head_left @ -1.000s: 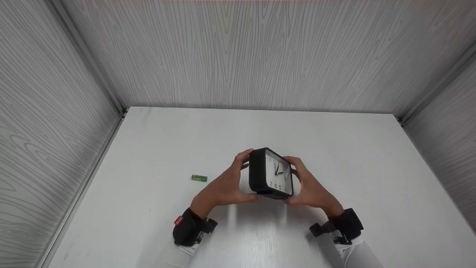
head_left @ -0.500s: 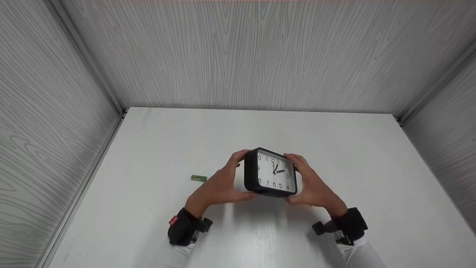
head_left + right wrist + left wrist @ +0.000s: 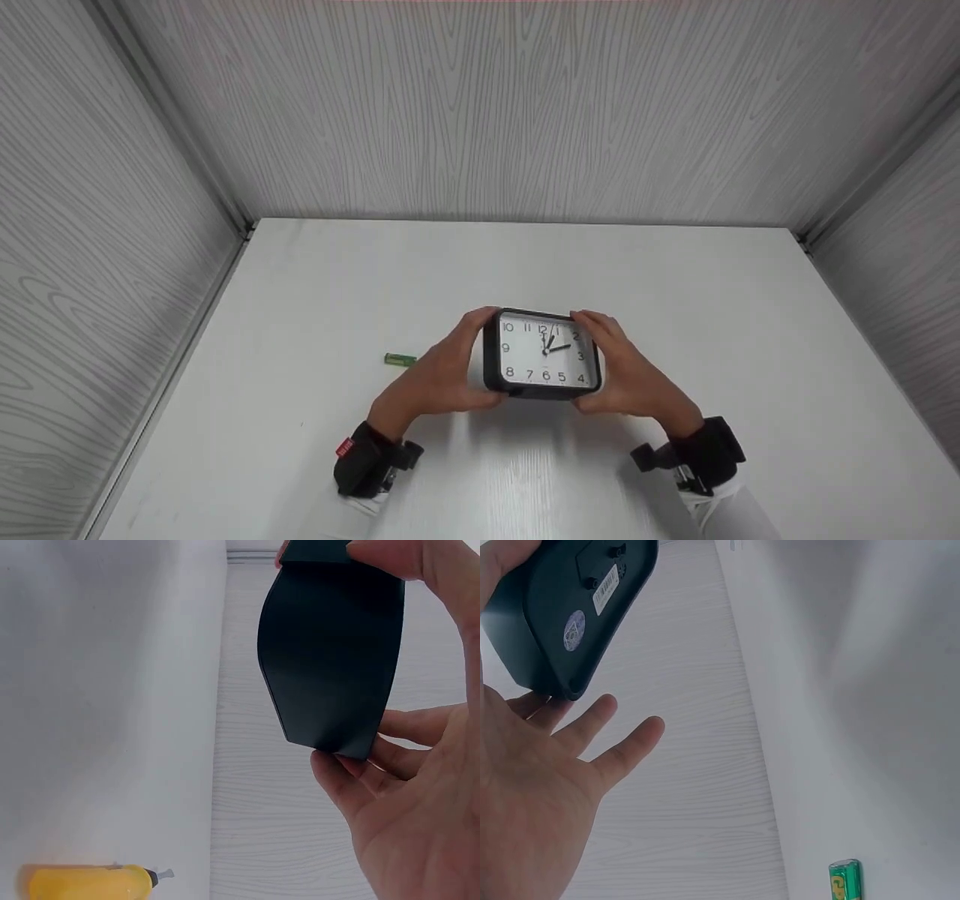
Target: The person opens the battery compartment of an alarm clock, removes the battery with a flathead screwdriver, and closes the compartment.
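The left hand (image 3: 439, 375) and right hand (image 3: 626, 375) grip the black clock (image 3: 543, 352) by its short ends, fingers curled around the case, holding it above the table (image 3: 300, 300), dial facing the person for reading. A green battery (image 3: 400, 359) lies left, apart.

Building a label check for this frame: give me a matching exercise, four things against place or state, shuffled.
Things:
1. clock
2. battery
3. left hand
4. right hand

Place or state:
A. lies on the white table, apart from both hands
B. grips the clock's side nearest the 3
C. held above the table, dial facing up at the head camera
D. grips the clock's side nearest the 9

Pairs: 1-C, 2-A, 3-D, 4-B
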